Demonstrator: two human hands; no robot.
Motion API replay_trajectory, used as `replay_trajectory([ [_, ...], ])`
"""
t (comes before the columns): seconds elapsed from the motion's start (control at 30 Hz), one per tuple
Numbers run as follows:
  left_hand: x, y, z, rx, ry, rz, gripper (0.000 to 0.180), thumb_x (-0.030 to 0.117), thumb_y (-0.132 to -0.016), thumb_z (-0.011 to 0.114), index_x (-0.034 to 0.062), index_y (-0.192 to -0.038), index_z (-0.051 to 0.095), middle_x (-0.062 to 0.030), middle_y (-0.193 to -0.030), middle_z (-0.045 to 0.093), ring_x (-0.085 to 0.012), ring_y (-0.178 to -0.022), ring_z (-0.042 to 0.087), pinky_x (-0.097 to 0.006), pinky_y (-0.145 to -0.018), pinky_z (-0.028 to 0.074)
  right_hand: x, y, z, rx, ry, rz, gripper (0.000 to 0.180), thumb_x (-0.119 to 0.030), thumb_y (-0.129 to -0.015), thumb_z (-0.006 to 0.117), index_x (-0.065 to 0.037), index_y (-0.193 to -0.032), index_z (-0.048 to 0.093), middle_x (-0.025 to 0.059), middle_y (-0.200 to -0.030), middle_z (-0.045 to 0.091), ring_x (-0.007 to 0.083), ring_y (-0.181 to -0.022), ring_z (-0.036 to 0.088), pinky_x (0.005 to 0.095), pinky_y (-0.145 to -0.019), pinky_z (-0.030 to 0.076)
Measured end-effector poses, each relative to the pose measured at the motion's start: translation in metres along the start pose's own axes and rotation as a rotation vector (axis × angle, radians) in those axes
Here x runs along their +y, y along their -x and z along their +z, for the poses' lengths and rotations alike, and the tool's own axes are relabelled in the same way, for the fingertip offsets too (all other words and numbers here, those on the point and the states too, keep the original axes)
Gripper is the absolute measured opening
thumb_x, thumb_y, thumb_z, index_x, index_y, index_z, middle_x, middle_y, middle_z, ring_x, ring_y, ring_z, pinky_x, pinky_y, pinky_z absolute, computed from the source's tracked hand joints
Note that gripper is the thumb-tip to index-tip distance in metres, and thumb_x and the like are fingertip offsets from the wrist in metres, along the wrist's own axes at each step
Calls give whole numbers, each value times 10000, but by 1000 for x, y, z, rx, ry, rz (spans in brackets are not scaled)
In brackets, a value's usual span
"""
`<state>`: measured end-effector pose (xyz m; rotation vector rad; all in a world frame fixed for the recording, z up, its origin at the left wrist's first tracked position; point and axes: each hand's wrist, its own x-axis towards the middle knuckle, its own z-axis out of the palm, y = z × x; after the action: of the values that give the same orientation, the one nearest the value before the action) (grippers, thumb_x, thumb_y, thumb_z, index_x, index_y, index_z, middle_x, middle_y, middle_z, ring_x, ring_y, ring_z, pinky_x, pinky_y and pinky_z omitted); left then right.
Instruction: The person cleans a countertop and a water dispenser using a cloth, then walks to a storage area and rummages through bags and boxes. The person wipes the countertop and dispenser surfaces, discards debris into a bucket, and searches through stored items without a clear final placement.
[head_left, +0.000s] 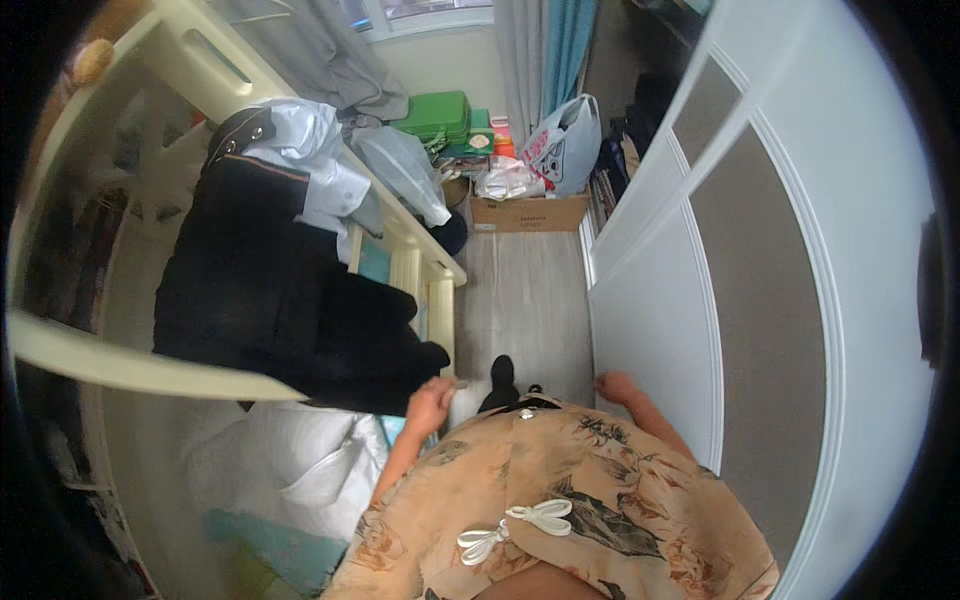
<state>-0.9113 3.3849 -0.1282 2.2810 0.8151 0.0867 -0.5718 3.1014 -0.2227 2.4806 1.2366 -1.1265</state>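
My left hand (428,402) is low beside the bunk bed, next to the lower end of black trousers (250,270). Its fingers are curled together, and I see nothing in them. The trousers hang spread over the cream bed frame, waistband at the far end, with a pale blue shirt (310,150) partly under them. On the other side, my right hand (617,387) hangs by the white sliding door (650,340). The fingers there are loosely curled, with nothing visible in them.
A cream bed rail (150,368) crosses at the left, above white bedding (320,465). A narrow floor strip (525,290) runs ahead to a cardboard box (530,214) holding bags. Near the curtains are a green case (435,115) and a whitish plastic bag (400,165).
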Motion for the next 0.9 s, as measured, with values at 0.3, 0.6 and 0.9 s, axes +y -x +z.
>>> replay_trajectory([
  [0.3, 67, -219, -129, 833, -27, 167, 519, 158, -918, 591, 23, -1395, 438, -221, -1434, 396, -395, -1321, 392, -462, -1097, 308, 65, -60, -46, 165, -165, 55, 394, -360, -945, 474, -36, -922, 697, 205, -945, 683, 419, -910, 634, 495, -829, 502],
  [0.6, 37, -307, -138, 1129, -32, -185, 670, 298, -963, 557, -110, -1424, 293, -363, -1492, 224, -494, -1383, 238, -510, -1144, 198, 94, -190, -140, -112, -42, -54, 414, -395, -950, 483, -50, -969, 711, 200, -1017, 680, 404, -965, 627, 500, -853, 497],
  [0.9, 26, -357, -138, 1250, -51, -548, 721, 364, -934, 600, -83, -1422, 314, -329, -1450, 330, -471, -1326, 331, -483, -1122, 235, 100, -373, -357, -28, 166, -182, 351, -346, -935, 536, -36, -927, 701, 214, -937, 672, 396, -879, 631, 506, -795, 488],
])
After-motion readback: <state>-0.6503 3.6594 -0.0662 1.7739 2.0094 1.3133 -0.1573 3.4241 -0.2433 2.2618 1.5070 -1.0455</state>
